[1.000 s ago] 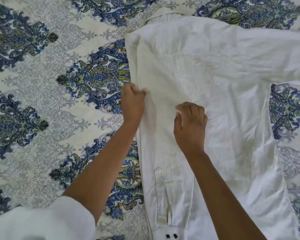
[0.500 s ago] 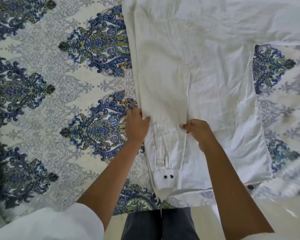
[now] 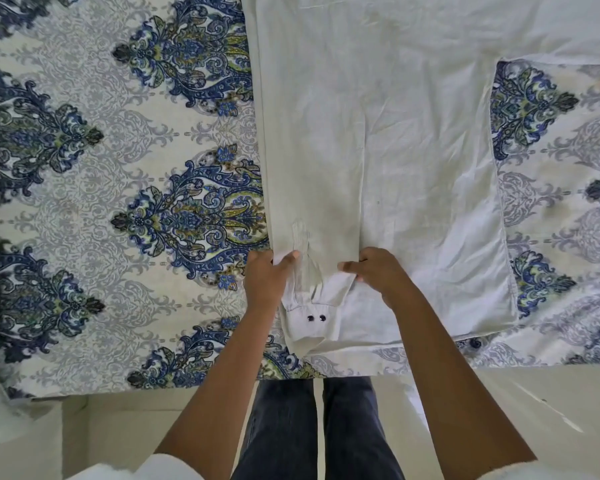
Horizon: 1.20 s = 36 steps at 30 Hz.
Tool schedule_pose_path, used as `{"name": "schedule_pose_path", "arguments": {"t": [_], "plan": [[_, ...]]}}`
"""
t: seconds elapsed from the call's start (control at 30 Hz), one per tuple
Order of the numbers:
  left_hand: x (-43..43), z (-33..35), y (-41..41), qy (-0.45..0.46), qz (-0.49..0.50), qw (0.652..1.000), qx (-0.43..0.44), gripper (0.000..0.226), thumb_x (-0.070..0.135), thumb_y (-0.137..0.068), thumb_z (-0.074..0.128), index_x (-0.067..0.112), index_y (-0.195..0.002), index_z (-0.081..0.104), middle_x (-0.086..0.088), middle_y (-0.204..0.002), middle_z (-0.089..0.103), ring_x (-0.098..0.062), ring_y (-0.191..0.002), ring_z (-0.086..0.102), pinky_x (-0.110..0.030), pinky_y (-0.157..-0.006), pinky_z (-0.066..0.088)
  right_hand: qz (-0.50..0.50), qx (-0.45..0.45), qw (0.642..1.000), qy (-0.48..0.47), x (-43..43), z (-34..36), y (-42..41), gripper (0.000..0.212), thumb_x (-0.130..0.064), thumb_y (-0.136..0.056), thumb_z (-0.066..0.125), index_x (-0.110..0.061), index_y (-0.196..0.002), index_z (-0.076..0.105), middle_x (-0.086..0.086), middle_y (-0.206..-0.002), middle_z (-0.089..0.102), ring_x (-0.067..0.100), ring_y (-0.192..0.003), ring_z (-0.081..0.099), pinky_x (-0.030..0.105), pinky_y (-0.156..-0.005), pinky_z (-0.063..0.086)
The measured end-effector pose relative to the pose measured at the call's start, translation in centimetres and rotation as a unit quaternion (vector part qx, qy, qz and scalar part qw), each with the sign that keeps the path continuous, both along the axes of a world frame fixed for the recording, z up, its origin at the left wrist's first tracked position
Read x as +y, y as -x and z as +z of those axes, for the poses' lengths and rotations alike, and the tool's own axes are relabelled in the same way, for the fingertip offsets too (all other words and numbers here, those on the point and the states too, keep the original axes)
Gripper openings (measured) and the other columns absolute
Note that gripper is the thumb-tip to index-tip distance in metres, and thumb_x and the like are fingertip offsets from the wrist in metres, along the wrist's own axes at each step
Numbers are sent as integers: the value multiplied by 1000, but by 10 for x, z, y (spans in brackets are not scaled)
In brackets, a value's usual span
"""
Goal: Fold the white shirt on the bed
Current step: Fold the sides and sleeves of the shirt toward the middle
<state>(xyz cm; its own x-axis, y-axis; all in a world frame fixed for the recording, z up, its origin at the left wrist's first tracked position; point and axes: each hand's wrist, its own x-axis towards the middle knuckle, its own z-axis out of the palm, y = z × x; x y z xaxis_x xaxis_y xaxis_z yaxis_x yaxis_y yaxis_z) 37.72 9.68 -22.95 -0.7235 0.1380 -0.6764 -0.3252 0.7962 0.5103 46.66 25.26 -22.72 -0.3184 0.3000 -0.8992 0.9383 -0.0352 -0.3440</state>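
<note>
Across the patterned bed (image 3: 84,209) lies the white shirt (image 3: 413,168), spread flat with its hem toward the person standing at the near edge. Its left side is already turned inward, and a long sleeve (image 3: 312,150) runs down that folded panel, parallel to the outer edge, ending in a cuff (image 3: 309,317) with two dark buttons (image 3: 316,318) close to the hem. The right side of the shirt is not yet folded in and lies open on the bedspread.

Each hand is at one side of the sleeve just above the cuff. The left hand (image 3: 265,278) has its thumb and curled fingers pinched on the outer edge; the right hand (image 3: 378,271) presses down on the inner edge, fingers bent, though whether it grips cloth or only pins it cannot be told.

The step looks like straightening the sleeve. Done well, both hands would draw it taut toward the hem, keep it within the folded panel, and flatten the cuff squarely before turning in the other side.
</note>
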Motion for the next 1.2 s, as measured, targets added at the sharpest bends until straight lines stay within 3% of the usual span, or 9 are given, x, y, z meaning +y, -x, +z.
{"name": "schedule_pose_path", "arguments": {"t": [0.1,0.33,0.43,0.57,0.7,0.8,0.93,1.1,1.2], "plan": [[-6,-3,-5,-4,50,997,-54,67,65,-58,68,3,-85,67,-14,-104,64,-33,-87,64,-39,-78,52,-24,0,997,75,-5,10,-8,19,-17,-78,73,-3,-89,66,18,-98,70,26,-92,64,38,-94,48],[-29,16,-27,-117,109,978,-132,19,3,-81,67,7,-100,64,4,-84,66,-4,-71,63,-7,-58,47,-135,42,986,93,-18,17,-31,24,-8,-80,68,-11,-63,52,10,-88,58,19,-79,53,26,-68,36],[-33,12,-35,-133,114,978,-117,20,4,-85,63,5,-106,62,-3,-93,68,-13,-83,66,-21,-71,53,-108,53,986,115,-25,12,-38,21,-11,-79,70,-14,-70,52,4,-82,57,18,-79,52,28,-75,35],[-33,0,-44,-25,-3,1000,-13,21,13,-91,58,3,-109,58,-9,-97,65,-21,-85,59,-21,-61,43,30,14,999,-2,-42,-6,-43,21,-13,-78,64,-24,-64,54,-2,-80,67,25,-92,61,44,-95,42],[-26,4,-50,16,-20,999,27,34,31,-92,57,5,-112,50,-10,-101,64,-24,-82,58,-29,-65,40,5,33,995,-98,-41,6,-41,12,-12,-84,53,-17,-74,57,-2,-79,62,23,-87,60,37,-84,47],[-11,8,-49,107,-92,965,222,42,33,-89,59,3,-116,49,-15,-112,57,-32,-102,55,-38,-77,46,8,195,932,-304,-34,20,-24,11,-8,-89,48,-7,-88,60,5,-89,60,20,-87,52,25,-66,40],[22,-10,-32,47,-348,865,359,49,31,-89,46,1,-127,44,-20,-133,49,-35,-125,46,-44,-101,42,158,352,835,-392,-17,1,22,36,-14,-89,38,-4,-114,61,14,-121,59,29,-116,53,39,-95,46],[8,-52,-4,13,-537,761,364,58,39,-95,38,1,-138,36,-17,-144,41,-29,-137,33,-40,-116,18,492,346,713,-360,32,-55,74,50,-18,-88,37,-9,-137,45,13,-145,42,32,-135,39,48,-107,32],[1,-62,1,-3,-566,731,381,60,42,-95,36,4,-141,36,-14,-149,35,-27,-140,28,-41,-115,20,508,280,690,-432,86,-73,131,50,-24,-94,41,-12,-142,36,8,-149,36,30,-137,35,49,-109,31]]}}
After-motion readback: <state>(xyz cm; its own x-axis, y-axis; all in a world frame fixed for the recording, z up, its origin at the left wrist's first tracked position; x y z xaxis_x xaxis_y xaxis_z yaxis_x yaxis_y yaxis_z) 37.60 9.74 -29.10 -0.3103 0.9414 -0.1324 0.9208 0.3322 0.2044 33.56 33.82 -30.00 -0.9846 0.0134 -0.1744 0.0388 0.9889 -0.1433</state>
